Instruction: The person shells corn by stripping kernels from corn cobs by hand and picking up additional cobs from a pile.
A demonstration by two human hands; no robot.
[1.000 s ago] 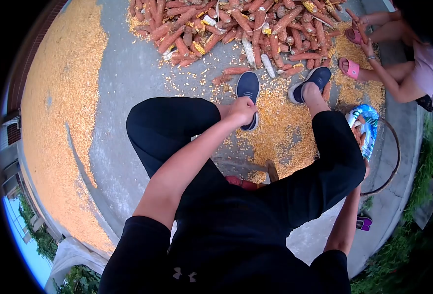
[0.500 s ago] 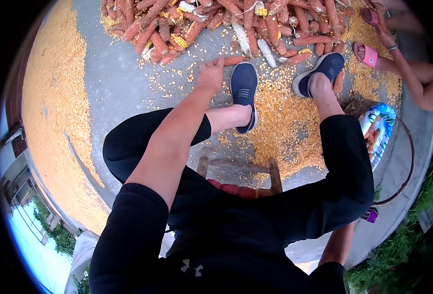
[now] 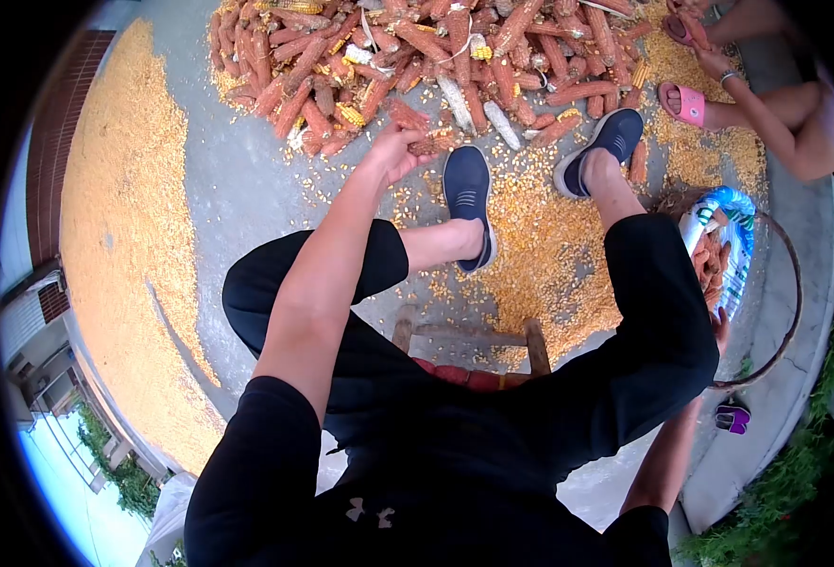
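Observation:
My left hand (image 3: 395,156) reaches down beside my left shoe, its fingers closed on a reddish corn cob (image 3: 433,144). Just beyond it lies the front edge of a large heap of cobs (image 3: 318,71), mostly stripped, a few with yellow kernels left. On the other side, my right hand (image 3: 721,331) is at the lower end of a blue-and-white bag (image 3: 740,248) that contains bare cobs (image 3: 710,265). Its visible fingers are extended and seem to hold nothing; my knee covers part of this hand.
Loose kernels (image 3: 540,255) cover the floor around my shoes (image 3: 467,184). A broad layer of kernels (image 3: 124,246) spreads at left. A wooden stool (image 3: 537,345) is beneath me. Another person's hands (image 3: 710,57) and pink sandal (image 3: 689,104) are at upper right. A hoop-shaped handle (image 3: 795,312) stands beside the bag.
My left hand has turned and closed on a cob near the shoe. My right hand, hidden before, now shows by the bag. The view has shifted slightly.

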